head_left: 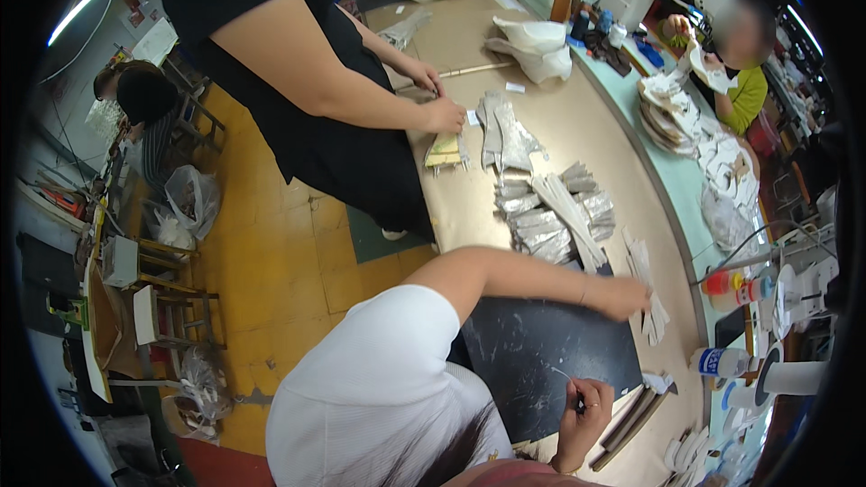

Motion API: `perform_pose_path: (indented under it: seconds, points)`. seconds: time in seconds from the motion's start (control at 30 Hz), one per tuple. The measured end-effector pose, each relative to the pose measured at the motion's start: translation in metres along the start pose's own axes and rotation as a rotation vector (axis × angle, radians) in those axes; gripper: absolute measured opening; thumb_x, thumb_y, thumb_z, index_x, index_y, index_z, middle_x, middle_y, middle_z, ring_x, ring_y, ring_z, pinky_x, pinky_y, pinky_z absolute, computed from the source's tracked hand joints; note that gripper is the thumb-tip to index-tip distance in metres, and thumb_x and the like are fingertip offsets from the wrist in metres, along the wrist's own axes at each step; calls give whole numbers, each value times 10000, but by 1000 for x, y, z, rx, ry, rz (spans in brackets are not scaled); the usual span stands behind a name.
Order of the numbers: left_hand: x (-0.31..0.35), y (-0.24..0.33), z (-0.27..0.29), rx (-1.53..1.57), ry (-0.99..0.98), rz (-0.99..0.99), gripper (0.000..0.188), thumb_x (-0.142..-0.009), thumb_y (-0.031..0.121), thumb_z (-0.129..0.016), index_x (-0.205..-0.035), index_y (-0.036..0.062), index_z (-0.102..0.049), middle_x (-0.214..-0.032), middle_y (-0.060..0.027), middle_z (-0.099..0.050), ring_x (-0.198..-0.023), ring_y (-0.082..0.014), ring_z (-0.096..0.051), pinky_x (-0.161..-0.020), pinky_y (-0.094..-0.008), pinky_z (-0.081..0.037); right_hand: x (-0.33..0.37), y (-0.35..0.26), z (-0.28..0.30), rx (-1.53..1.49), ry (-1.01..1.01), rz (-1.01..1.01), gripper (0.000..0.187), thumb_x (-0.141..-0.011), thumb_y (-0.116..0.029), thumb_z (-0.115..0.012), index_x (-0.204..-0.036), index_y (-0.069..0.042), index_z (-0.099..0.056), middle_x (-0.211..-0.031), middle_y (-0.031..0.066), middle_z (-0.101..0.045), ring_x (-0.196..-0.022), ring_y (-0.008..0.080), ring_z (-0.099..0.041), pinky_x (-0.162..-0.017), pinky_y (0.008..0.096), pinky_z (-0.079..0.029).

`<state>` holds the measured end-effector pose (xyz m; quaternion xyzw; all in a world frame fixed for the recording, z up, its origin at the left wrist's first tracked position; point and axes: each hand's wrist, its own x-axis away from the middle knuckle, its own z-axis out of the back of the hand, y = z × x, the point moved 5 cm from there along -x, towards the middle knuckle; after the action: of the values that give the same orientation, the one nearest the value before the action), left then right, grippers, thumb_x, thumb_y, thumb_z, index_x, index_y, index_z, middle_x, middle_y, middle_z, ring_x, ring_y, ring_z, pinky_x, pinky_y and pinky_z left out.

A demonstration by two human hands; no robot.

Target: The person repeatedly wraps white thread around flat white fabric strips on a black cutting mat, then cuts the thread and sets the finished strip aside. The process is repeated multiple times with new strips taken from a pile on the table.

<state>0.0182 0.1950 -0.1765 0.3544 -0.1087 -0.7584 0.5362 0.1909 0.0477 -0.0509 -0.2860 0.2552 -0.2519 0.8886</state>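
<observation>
My left hand (621, 298) reaches across to the right over a dark board (541, 352). Its curled fingers are on a loose row of pale flat strips (639, 261), though the fingertips hardly show. Close to my body, my right hand (586, 415) is closed around a small dark tool (578, 397). A thin whitish line sticks out from that hand over the board; its exact kind is unclear. Beyond my left arm lie silvery-grey bundles (541, 216), with a long pale strip bundle (568, 212) across them.
Across the table (451, 207), a person in black handles a yellowish piece (444, 151). Brown bars (631, 424) lie by the board. To the right are a bottle (722, 362), thread cones (798, 377) and sewing machines; another person holds white fabric (713, 68).
</observation>
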Motion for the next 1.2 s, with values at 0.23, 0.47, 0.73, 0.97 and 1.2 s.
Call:
perform_pose_path:
  seconds: [0.23, 0.47, 0.73, 0.97, 1.2]
  points:
    - [81, 115, -62, 928, -521, -93, 227, -787, 64, -728, -982, -18, -648, -1028, -149, -644, -957, -276, -624, -876, -371, -496, 0, 12, 20, -84, 221, -91, 42, -942, -33, -688, -968, -2, -676, -861, 82, -598, -725, 179, -532, -645, 281, -414]
    - [96, 158, -145, 1017, -213, -192, 339, -848, 101, -780, -1136, -35, -664, -1052, -140, -734, -986, -207, -696, -788, -313, -549, -13, -41, 27, 100, 285, -31, 64, -927, -17, -697, -979, 19, -689, -881, 91, -605, -770, 192, -580, -693, 301, -478]
    - [102, 190, -67, 1314, -492, 243, 188, -907, 166, -748, -938, -19, -744, -835, -79, -738, -729, -131, -679, -689, -278, -533, 25, 3, 57, -210, 436, -158, 23, -952, 8, -656, -969, -7, -655, -829, 23, -556, -764, 81, -497, -673, 237, -389]
    - [104, 231, -120, 1207, -644, 38, 233, -890, 244, -769, -960, 21, -765, -868, -85, -746, -801, -178, -676, -718, -338, -527, 94, -32, 149, -448, 806, -144, 254, -1005, -300, -646, -995, -46, -647, -810, 54, -574, -730, 155, -551, -641, 338, -458]
    - [118, 267, -156, 1167, -721, -352, 191, -846, 201, -733, -927, 29, -751, -899, -135, -717, -868, -258, -681, -770, -392, -532, 181, -103, 235, -881, 475, 439, 250, -1029, -274, -602, -1091, -40, -666, -786, 37, -547, -566, 145, -468, -495, 280, -380]
